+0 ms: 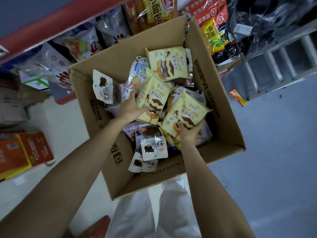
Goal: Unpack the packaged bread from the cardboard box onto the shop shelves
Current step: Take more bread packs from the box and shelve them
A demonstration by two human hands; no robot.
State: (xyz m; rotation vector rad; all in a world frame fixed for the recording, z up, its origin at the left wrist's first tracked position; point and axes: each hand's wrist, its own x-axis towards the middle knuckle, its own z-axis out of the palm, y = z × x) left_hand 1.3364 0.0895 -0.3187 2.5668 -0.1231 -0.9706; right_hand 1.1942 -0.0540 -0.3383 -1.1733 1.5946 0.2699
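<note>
While each grip (130, 107) (188, 133) holds a mousse pack (152, 98) (187, 114), loose packets (153, 146) crowd the box (223, 117).

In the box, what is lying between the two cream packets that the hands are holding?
In the head view, no packet lies between the left-hand packet and right-hand packet; only a narrow dark gap, where they almost touch.

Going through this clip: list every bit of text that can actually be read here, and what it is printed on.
"MOUSSE 慕斯面包": cream bread pack held by the left hand, and the one in the right hand.
"面包": cardboard box wall.
"小面包": shelf pack.
"麻辣": yellow bag.
Small print and the white packs' lettering: too blurred to read.
</note>
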